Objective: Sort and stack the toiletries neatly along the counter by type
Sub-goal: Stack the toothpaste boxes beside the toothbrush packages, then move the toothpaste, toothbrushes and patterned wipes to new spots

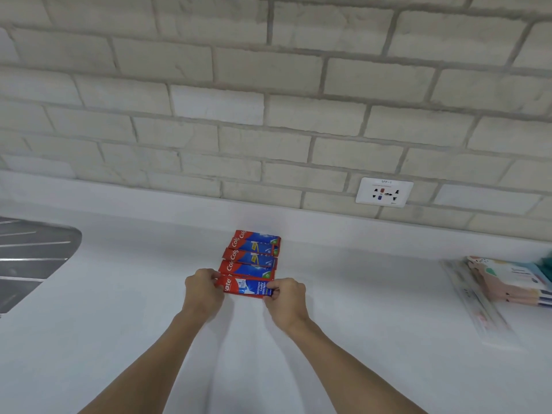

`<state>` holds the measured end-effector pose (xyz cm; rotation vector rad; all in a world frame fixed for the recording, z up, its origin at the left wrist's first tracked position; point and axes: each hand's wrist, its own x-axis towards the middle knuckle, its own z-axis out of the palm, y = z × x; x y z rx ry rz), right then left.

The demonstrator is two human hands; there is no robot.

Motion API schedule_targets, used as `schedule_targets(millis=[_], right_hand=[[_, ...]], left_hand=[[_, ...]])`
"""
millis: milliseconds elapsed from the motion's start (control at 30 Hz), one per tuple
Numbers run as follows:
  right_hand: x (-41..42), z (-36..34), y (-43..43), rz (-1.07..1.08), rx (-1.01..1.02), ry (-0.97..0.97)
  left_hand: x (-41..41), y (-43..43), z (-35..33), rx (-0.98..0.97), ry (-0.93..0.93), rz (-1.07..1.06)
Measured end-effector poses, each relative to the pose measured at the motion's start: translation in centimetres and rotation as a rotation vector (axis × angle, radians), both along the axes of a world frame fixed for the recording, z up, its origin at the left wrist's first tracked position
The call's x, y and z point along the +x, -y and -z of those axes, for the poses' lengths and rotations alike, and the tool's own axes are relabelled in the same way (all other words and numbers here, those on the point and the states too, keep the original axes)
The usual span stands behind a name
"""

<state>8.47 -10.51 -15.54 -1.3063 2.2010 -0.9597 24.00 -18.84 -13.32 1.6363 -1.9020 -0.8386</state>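
Holding the nearest toothpaste box (249,287) by both ends: left hand (203,289) fingers curled over the red end, right hand (286,297) pinching the blue end. Box is at the front of the row of matching boxes (254,252) on the white counter (119,309), touching or just beside the next one. Likely a light thin carton, stiff lengthwise, faces crushable, glossy. Best grip is the short ends, light squeeze
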Motion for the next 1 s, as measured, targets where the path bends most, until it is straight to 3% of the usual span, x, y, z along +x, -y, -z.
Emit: schedule_targets(millis=[433,767,1000], right_hand=[[0.7,-0.7,-0.7,0.03,-0.038,0.004],[-0.5,-1.9,-3.0,0.091,-0.096,0.012],[-4.3,-3.4,-7.2,0.162,-0.142,0.076]], left_hand=[[-0.3,0.6,-0.1,0.061,-0.089,-0.008],[-0.1,-0.3,-0.8,-0.075,-0.108,-0.026],[-4.3,-3.7,-2.5,-0.17,-0.161,0.112]])
